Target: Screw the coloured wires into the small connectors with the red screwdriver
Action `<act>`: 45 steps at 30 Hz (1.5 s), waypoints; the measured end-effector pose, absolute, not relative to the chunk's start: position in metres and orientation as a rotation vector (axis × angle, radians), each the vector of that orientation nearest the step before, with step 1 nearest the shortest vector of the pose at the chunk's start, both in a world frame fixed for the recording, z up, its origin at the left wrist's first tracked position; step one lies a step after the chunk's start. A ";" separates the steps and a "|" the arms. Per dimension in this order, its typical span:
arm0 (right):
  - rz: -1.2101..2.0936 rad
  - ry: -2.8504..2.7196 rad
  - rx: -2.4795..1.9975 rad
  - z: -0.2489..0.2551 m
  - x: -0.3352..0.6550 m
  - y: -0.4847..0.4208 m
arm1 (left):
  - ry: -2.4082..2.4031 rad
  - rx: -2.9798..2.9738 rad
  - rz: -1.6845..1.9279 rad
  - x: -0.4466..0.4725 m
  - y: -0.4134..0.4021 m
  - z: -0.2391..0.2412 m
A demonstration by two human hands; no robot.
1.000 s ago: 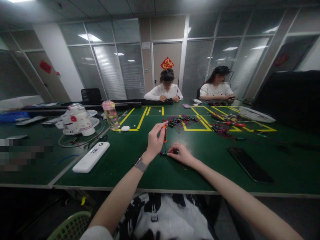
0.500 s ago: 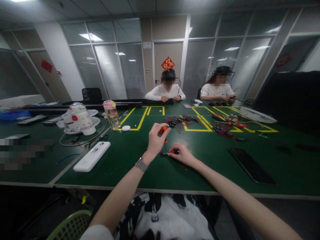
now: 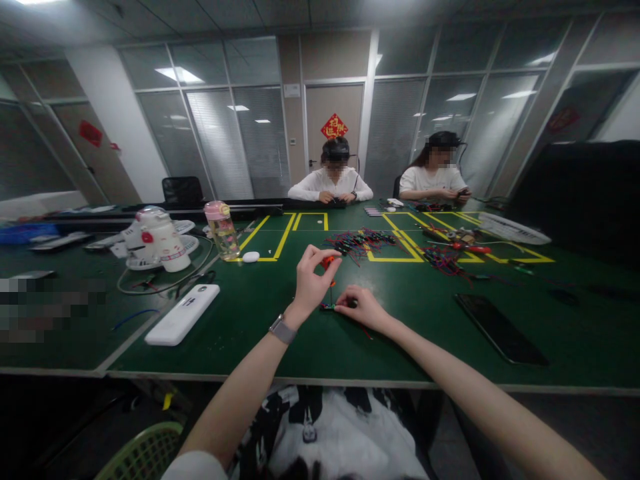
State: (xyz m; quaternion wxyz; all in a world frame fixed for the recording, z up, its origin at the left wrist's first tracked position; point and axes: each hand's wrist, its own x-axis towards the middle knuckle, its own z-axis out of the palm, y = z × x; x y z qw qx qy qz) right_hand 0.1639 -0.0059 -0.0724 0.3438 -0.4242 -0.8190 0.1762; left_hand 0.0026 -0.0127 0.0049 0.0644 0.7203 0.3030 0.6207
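My left hand [image 3: 313, 277] is closed on the orange and black handle of a small screwdriver [image 3: 329, 263], held upright with its thin shaft pointing down. The tip meets a small green connector [image 3: 327, 307] lying on the green table. From the right, my right hand [image 3: 361, 305] pinches the end of that connector between its fingertips. Thin red wire shows below the right hand. Beyond both hands lies a heap of small connectors with red and dark wires [image 3: 361, 243].
A white power bank [image 3: 184, 315] lies on the left, a dark phone [image 3: 500, 329] on the right. A pink-lidded bottle [image 3: 223, 233] and a white kettle-like jug [image 3: 167, 243] stand at left. Another wire heap [image 3: 445, 260] lies at right. Two people sit across the table.
Both hands keep nearly the same place and grip. The left fingers have shifted slightly on the screwdriver handle, and the whole view has moved a little.
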 end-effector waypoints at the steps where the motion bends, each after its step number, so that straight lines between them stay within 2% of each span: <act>1: 0.460 -2.126 -1.101 -0.072 0.164 -0.006 | 0.938 2.166 1.904 0.002 -0.012 0.005; 13: 0.459 -2.118 -1.093 -0.072 0.163 -0.006 | 0.830 2.209 1.773 0.000 -0.012 0.003; 21: 0.471 -2.108 -1.093 -0.073 0.164 -0.006 | 0.925 2.214 1.870 0.000 -0.011 0.003; 29: 0.449 -2.126 -1.081 -0.075 0.164 -0.004 | 0.777 2.178 1.726 0.000 -0.011 0.000; 45: 0.409 -2.205 -1.069 -0.069 0.165 -0.008 | 0.848 2.239 1.739 0.002 -0.015 0.003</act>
